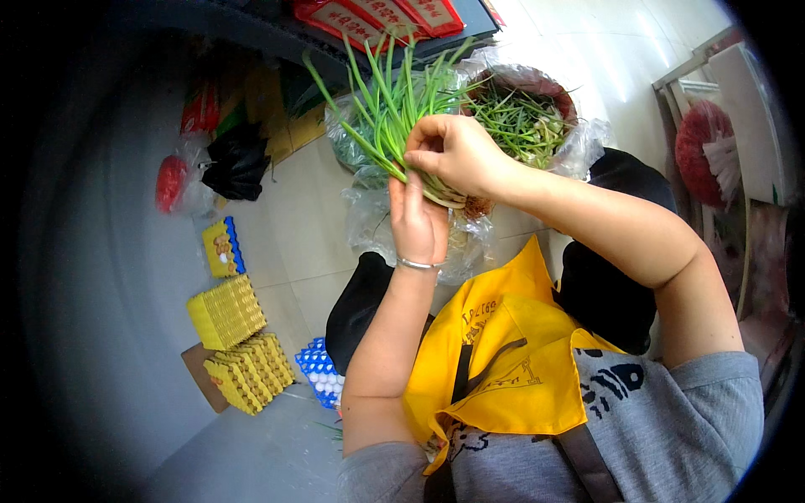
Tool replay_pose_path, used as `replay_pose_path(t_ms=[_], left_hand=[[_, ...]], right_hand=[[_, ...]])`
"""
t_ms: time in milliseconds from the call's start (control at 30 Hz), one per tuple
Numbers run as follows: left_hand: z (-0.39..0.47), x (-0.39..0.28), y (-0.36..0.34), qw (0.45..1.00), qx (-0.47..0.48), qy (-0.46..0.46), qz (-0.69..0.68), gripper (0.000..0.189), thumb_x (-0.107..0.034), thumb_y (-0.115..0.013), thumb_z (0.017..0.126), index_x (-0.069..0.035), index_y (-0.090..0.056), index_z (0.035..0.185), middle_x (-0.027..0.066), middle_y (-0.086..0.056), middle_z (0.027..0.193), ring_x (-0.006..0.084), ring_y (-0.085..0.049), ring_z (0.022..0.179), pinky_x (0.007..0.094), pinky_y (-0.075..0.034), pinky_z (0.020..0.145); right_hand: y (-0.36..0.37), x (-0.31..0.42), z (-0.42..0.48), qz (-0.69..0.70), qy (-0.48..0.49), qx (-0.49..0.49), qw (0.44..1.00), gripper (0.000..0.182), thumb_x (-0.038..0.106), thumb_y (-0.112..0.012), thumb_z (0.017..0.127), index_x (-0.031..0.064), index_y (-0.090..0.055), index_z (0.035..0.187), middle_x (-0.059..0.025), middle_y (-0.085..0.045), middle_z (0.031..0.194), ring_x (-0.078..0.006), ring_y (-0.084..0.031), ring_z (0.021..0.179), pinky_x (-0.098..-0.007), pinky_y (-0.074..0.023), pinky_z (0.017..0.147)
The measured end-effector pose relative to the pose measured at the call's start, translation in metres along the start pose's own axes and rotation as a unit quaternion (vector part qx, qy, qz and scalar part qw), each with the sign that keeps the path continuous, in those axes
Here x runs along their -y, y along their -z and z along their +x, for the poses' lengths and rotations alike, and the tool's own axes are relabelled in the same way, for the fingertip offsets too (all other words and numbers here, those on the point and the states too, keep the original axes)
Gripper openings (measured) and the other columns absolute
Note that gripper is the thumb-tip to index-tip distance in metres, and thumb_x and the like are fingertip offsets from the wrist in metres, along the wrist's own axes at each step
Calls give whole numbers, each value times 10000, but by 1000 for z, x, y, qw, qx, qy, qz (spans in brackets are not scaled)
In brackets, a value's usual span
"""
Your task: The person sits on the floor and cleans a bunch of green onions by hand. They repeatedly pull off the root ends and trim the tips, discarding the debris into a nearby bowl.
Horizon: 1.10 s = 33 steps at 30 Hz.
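A bunch of green onions [391,119] lies across my left hand [418,220], its green tops pointing up and left and its roots at the lower right. The fingers of my left hand are curled around the stalks from below; a silver bangle circles that wrist. My right hand [456,151] is over the bunch, thumb and forefinger pinched together at the stalks; whether a stalk is between them is hard to tell. Just behind and right stands a plastic-lined basket [569,104] with green trimmings [516,122] in it. Clear plastic bags [368,217] lie below the bunch.
Stacked yellow egg trays [226,311] and a blue tray of white eggs [321,374] stand at the left. A black plastic bag [236,163] lies by the wall. Red printed packages [377,22] rest on a dark surface at the top. A red mesh bag [701,154] is at the right.
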<state>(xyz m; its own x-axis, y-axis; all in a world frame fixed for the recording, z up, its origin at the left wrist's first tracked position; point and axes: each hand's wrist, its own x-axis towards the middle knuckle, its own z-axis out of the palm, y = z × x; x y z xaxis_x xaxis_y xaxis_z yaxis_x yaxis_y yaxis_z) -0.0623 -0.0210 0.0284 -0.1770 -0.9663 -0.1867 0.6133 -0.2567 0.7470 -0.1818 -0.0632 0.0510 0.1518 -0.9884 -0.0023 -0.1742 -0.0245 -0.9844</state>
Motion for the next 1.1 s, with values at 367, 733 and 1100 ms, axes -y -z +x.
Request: replay_pose_path(t_ms=[367, 733, 1100], left_hand=[[11, -17, 33, 993, -98, 29, -58, 275, -211, -383, 967, -97, -408, 1216, 108, -541, 1130, 255, -559, 1006, 407, -476, 858], [27, -26, 57, 985, -168, -27, -25, 287, -214, -356, 974, -114, -414, 1237, 78, -506, 1203, 257, -536, 1055, 429, -442, 868], [13, -36, 37, 985, -105, -107, 82, 275, -125, -404, 953, -53, -441, 1215, 107, -530, 1161, 241, -556, 1004, 369, -463, 852]], right_hand=[[5, 5, -27, -16, 260, 169, 951, 123, 100, -617, 761, 42, -510, 778, -142, -543, 748, -343, -540, 740, -417, -426, 647], [54, 25, -48, 115, 127, 244, 955, 107, 85, -570, 861, 23, -484, 871, -62, -580, 761, -151, -594, 727, -282, -471, 659], [136, 9, -24, 38, 47, 42, 997, 77, 34, -590, 844, 11, -519, 864, 0, -542, 786, -72, -532, 742, -220, -452, 671]])
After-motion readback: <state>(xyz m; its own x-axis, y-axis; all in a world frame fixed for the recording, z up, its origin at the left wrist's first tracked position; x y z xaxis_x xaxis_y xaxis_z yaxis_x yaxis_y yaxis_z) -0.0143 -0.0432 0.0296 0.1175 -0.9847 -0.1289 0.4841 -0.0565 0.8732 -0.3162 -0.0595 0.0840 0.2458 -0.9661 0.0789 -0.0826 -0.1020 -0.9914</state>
